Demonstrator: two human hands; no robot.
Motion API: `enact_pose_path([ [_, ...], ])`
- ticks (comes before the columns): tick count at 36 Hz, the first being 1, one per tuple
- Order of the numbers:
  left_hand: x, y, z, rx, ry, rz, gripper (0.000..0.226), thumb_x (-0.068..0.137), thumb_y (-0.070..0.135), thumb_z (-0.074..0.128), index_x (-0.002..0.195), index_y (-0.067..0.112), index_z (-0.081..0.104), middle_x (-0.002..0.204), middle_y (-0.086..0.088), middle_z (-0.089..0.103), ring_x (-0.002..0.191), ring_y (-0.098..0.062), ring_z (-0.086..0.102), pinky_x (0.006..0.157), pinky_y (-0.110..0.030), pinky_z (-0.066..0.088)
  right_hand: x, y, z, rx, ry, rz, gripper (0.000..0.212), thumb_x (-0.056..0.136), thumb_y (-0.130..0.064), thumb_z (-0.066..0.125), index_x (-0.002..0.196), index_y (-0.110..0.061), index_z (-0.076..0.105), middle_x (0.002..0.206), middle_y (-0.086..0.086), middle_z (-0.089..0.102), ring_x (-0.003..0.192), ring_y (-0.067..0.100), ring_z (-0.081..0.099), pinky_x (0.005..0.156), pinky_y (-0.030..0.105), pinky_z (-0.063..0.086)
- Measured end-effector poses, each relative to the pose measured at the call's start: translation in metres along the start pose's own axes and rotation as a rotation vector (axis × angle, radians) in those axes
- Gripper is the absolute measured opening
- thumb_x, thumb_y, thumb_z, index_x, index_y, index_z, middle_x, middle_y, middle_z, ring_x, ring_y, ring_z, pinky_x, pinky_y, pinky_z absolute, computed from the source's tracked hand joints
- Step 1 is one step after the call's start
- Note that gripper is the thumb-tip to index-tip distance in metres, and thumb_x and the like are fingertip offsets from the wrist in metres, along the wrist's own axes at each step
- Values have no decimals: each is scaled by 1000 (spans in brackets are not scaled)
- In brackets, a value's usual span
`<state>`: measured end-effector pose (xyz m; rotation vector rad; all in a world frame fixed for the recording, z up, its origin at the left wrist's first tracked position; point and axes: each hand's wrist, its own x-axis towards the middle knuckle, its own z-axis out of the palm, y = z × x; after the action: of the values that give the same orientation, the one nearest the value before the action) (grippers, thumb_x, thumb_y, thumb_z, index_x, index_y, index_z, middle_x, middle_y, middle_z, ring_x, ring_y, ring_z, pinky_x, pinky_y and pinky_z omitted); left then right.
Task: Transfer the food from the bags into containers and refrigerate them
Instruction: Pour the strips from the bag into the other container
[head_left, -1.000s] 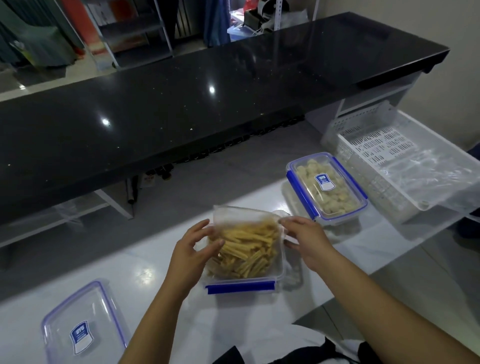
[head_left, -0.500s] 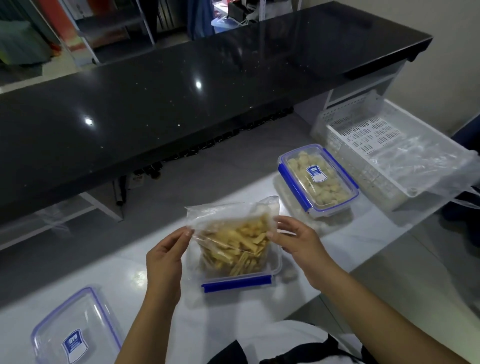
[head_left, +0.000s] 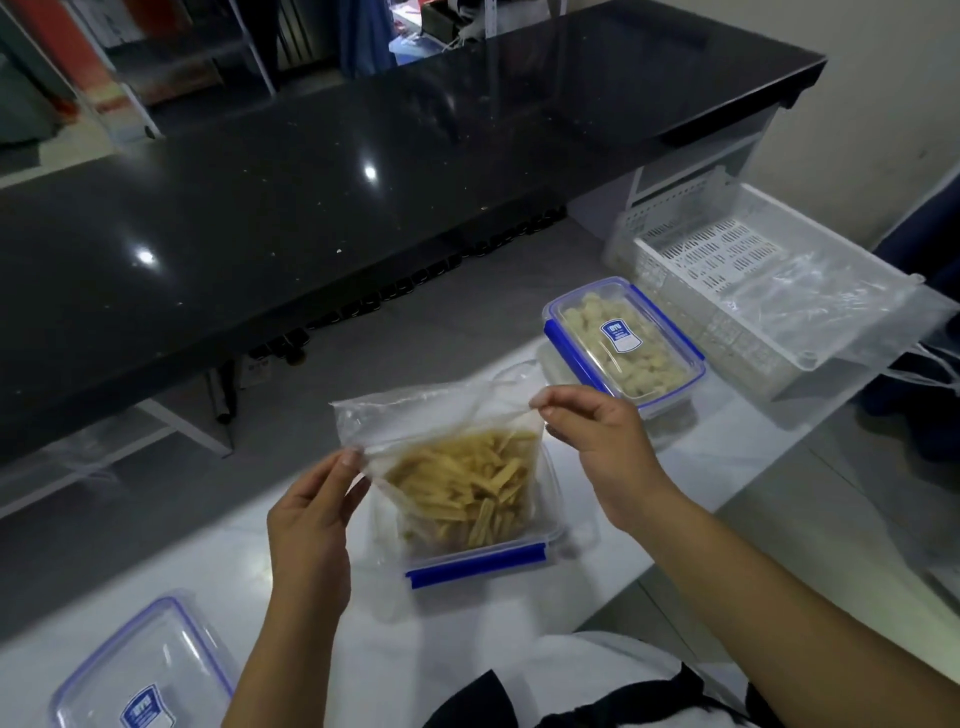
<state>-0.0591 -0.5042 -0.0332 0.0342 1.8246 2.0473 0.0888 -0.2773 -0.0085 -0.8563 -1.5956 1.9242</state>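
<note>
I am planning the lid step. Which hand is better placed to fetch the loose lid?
Probably the left hand. The loose lid lies on its side of the table, near its forearm; the right hand would have to cross the bag.

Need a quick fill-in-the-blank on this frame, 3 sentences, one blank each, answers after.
1. Both hands, left hand and right hand, pinch the top of the clear ____ of yellow food strips.
2. The bag sits in an open container with a ____ clip.
3. The closed container of pale food lies beside a white ____.

Missing words: bag; blue; basket
</note>
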Motion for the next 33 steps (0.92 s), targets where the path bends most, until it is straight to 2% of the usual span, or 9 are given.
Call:
enact_pose_path([
  [3,0,-4,-1,4,0,0,31,73,39,76,98,21,80,106,-6,77,103,-20,73,87,-28,60,-2,10,-1,-35,42,72,24,90,-4,68,94,-27,76,99,-5,75,93,3,69,87,27,55],
  [6,0,-10,-2,2,5,-8,27,77,37,74,99,22,80,106,-5,77,102,-20,73,88,-27,59,-5,28,-7,-87,46,250,35,85,-21,77,116,-34,67,120,-4,66,109,10,64,96,39,52],
  [11,2,-16,-5,-8,-9,1,31,77,38,74,102,21,79,107,-6,77,104,-22,73,80,-21,58,-2,39,-12,-145,39,332,30,82,-38,78,111,-34,71,121,-6,66,111,15,63,88,35,54],
  [16,9,-10,-6,100,-164,-32,68,70,48,78,132,26,63,116,0,74,109,-15,70,93,-33,51,7,33,-4,-202,53,263,12,88,-25,75,100,-23,76,104,-1,75,105,25,68,90,42,56],
  [20,13,-4,2,315,-293,31,16,84,25,73,96,33,80,101,10,77,96,-4,71,77,-17,54,9,29,-1,-200,82,218,10,89,-13,73,97,-10,77,97,6,76,101,22,69,93,35,55],
  [23,16,2,6,274,-221,52,15,88,19,71,89,30,81,99,7,78,94,-3,72,86,-25,54,8,19,1,-147,107,173,6,87,-7,73,91,-9,78,93,6,76,95,22,69,86,30,55],
  [27,20,18,6,40,-204,50,31,74,42,78,97,21,82,108,-5,77,104,-19,73,87,-34,59,5,-5,5,67,66,133,5,86,-2,73,88,-5,76,97,13,73,100,33,71,88,44,60],
  [30,19,22,5,3,-190,58,34,75,44,78,99,19,81,107,-7,77,104,-22,73,85,-29,60,6,-16,2,111,30,86,7,84,-4,75,83,-10,79,97,9,74,98,30,72,82,44,62],
  [33,16,17,7,69,-196,18,32,75,40,75,101,22,80,107,-4,77,102,-19,73,82,-26,60,7,-9,-1,32,18,146,7,86,-12,75,91,-16,79,105,5,75,105,24,70,89,43,59],
])
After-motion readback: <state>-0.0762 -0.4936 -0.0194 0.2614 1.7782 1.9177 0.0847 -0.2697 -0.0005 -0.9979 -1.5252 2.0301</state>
